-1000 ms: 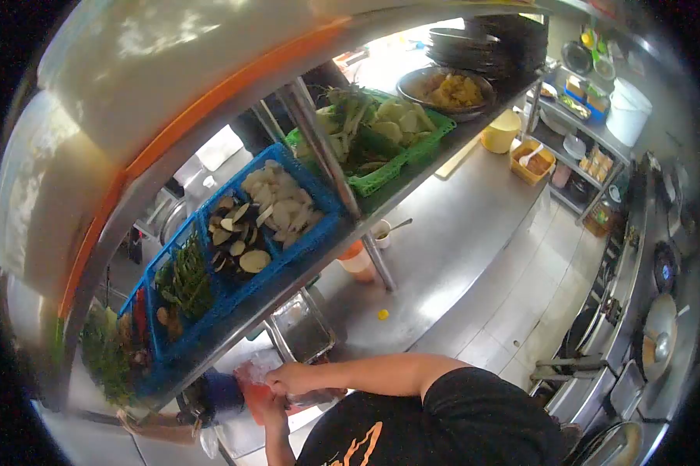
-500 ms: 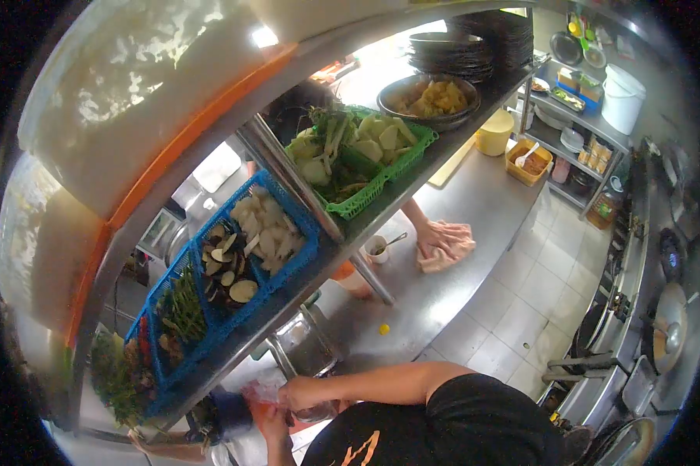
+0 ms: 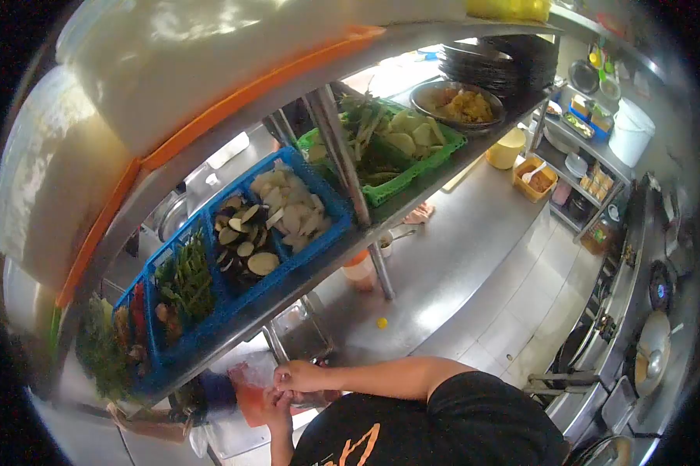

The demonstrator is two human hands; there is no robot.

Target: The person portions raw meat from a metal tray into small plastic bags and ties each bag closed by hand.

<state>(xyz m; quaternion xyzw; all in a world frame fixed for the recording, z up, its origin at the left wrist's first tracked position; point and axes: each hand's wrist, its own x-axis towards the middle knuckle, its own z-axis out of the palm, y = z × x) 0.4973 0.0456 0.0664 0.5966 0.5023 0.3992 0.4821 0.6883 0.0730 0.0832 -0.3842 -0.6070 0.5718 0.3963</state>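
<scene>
At the lower middle, my right hand (image 3: 299, 377) reaches across from the right with its fingers pinched together. Just below it is my left hand (image 3: 278, 410), its fingers closed too and nearly touching the right. Between and beside them lies a clear plastic bag (image 3: 258, 370), crumpled, its edge at my fingertips. Under the bag shows an orange-red surface (image 3: 249, 398); I cannot tell whether it is the bag's contents or something beneath. A metal tray (image 3: 303, 330) sits just beyond my hands.
A shelf above the steel counter (image 3: 458, 256) holds a blue basket (image 3: 288, 268) of cut vegetables, a green basket (image 3: 420, 165) and a bowl of yellow food (image 3: 468, 107). A shelf post (image 3: 382, 272) stands before an orange container (image 3: 359, 272). Stoves and a wok (image 3: 651, 353) line the right.
My view has shifted, so the shelf sits further right. Another person's hand has drawn back with the pink cloth, now mostly behind the shelf. My hands have come closer together at the bag.
</scene>
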